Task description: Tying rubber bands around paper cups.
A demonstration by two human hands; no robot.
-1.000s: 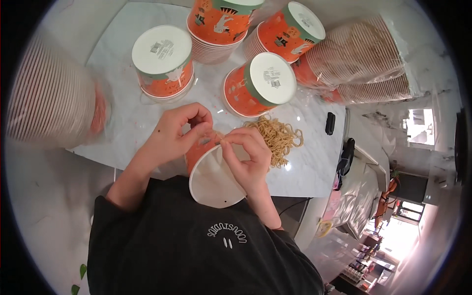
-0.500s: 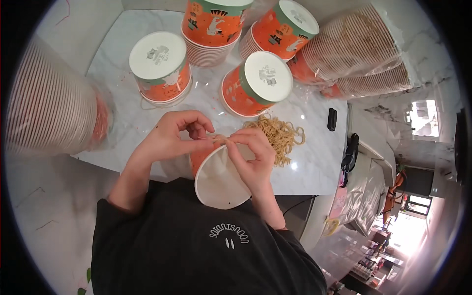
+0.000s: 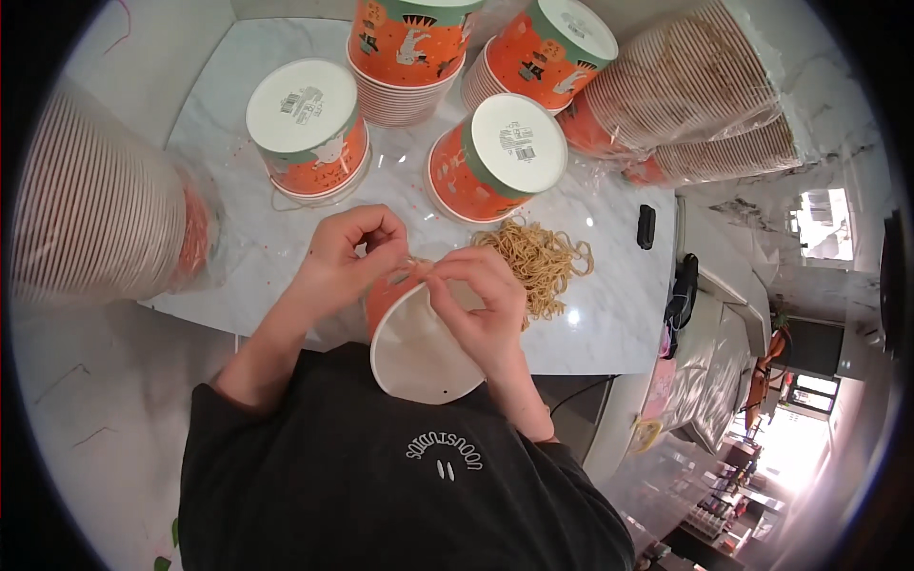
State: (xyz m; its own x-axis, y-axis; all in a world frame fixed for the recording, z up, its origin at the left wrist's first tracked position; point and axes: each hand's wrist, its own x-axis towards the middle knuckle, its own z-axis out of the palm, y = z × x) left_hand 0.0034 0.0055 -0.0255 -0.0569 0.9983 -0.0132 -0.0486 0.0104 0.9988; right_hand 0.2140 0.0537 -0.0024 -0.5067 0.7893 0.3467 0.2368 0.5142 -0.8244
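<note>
head: left hand (image 3: 352, 262) and right hand (image 3: 487, 303) pinch narrowly at bucket (image 3: 411, 352), marbled table (image 3: 614, 319) ahead, room (image 3: 795, 443) rightward.

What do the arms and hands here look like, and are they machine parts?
No, they are a person's. The left hand and right hand are bare, with no gloves and no cables attached. The forearms are uncovered too, below the loose, short sleeves of a plain-sleeved black top.
</note>
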